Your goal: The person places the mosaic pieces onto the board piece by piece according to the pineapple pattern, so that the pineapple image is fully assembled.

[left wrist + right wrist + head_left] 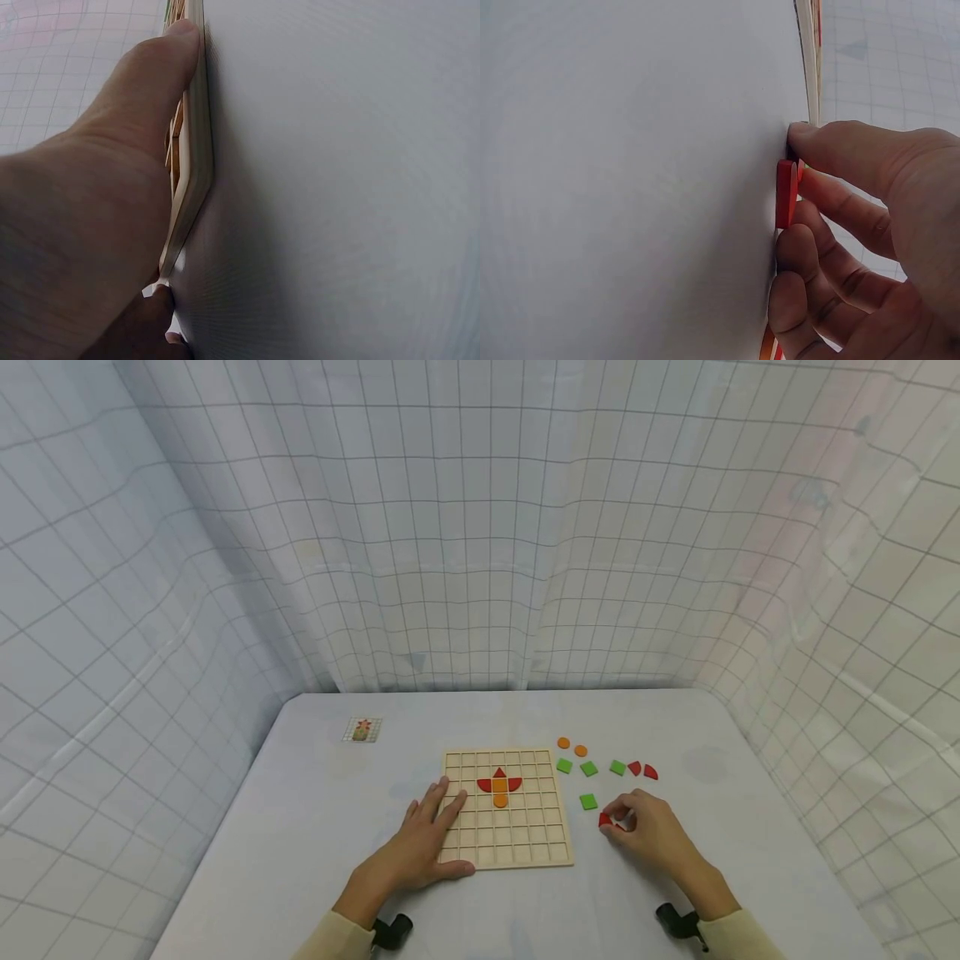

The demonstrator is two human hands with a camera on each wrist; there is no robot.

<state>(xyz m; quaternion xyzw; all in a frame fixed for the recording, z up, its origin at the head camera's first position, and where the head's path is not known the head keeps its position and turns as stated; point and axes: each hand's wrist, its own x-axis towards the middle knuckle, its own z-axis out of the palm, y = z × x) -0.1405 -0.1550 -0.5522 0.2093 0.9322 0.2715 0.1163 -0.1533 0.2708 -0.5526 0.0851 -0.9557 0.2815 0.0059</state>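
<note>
My left hand (pixel 422 845) lies with fingers spread over the left edge of a wooden grid board (pixel 525 852); its thumb rests along the front edge. On the board sit a red triangle (pixel 499 772), two red quarter-circle pieces (pixel 514 784), an orange square (pixel 499 786) and an orange disc (pixel 500 801). Right of the board, my right hand (pixel 651 831) pinches a red piece (pixel 604 819) at the table between thumb and forefinger. Another red piece (pixel 786 193) is just beside those fingertips, partly hidden in the head view.
Beyond the right hand are several green squares (pixel 588 802), two orange discs (pixel 563 743) and two red quarter-circle pieces (pixel 651 772). A small pattern card (pixel 363 729) lies at the back left of the white table (pixel 315 827). Checked curtains (pixel 465 527) surround the table.
</note>
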